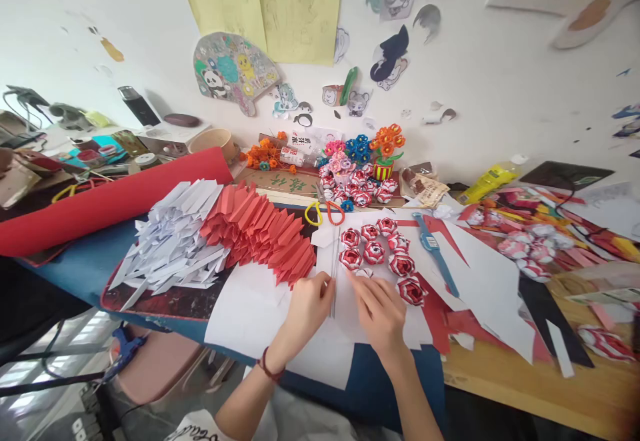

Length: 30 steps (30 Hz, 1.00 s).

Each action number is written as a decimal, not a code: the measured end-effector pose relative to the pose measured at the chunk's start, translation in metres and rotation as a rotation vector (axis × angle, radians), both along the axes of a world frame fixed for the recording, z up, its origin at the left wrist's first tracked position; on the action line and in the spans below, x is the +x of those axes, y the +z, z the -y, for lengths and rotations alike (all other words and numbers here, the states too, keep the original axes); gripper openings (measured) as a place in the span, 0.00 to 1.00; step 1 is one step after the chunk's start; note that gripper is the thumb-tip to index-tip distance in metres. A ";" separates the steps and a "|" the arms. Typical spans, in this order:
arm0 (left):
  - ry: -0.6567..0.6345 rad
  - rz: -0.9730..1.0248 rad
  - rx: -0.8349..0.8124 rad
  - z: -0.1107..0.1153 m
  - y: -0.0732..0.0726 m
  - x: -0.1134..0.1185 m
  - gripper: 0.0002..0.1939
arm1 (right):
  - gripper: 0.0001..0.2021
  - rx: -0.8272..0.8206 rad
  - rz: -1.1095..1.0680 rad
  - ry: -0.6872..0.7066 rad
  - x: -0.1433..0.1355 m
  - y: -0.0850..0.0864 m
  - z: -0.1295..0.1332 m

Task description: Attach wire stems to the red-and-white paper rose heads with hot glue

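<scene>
My left hand (311, 304) is closed at the middle of the white paper (280, 324), fingertips beside thin grey wires (336, 254). Whether it pinches anything is hidden. To its right, my right hand (381, 311) has its index finger stretched forward and the other fingers loosely bent. That fingertip is close to a partly hidden red-and-white flower (365, 272); contact is unclear. Beyond it, several red-and-white paper flowers (374, 252) lie grouped. Scissors (325, 214) with yellow and red handles lie at the wires' far end.
Piles of folded white paper pieces (175, 234) and red paper pieces (260, 228) lie left. Behind them is a red paper roll (115, 198). A blue watch (436, 251) lies right of the flowers. A yellow bottle (493, 179) and paper scraps (485, 288) lie farther right.
</scene>
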<state>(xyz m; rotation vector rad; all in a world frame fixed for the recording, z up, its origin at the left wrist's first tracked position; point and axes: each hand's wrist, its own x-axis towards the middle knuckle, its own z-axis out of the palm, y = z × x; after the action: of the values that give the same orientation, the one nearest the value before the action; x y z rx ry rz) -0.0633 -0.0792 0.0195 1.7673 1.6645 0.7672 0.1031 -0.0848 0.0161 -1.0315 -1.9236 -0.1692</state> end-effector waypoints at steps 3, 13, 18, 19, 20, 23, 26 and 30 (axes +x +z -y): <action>0.004 -0.131 0.018 -0.012 -0.007 0.008 0.15 | 0.31 -0.040 -0.075 0.044 0.008 -0.011 0.024; -0.010 -0.342 0.008 -0.021 -0.019 0.021 0.15 | 0.29 -0.162 -0.144 0.101 0.010 -0.031 0.073; 0.004 -0.345 0.050 -0.020 -0.017 0.020 0.17 | 0.29 -0.188 -0.169 0.105 0.008 -0.038 0.085; 0.013 -0.336 0.064 -0.018 -0.016 0.018 0.17 | 0.29 -0.194 -0.172 0.105 0.008 -0.040 0.088; 0.026 -0.322 0.082 -0.016 -0.016 0.015 0.18 | 0.28 -0.200 -0.175 0.103 0.008 -0.043 0.092; 0.081 -0.264 0.147 -0.003 -0.015 0.002 0.19 | 0.26 -0.223 -0.186 0.086 0.005 -0.050 0.102; 0.137 -0.193 0.212 0.018 -0.020 -0.014 0.19 | 0.22 -0.242 -0.190 0.027 -0.002 -0.053 0.104; 0.125 -0.103 0.275 0.048 -0.033 -0.025 0.19 | 0.17 -0.223 -0.087 -0.138 -0.017 -0.046 0.091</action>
<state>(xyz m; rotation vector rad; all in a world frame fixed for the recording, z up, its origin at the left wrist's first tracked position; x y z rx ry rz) -0.0883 -0.1272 -0.0133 1.9294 1.8221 1.0183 0.0859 -0.1757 -0.0299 -1.2988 -1.8224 0.0131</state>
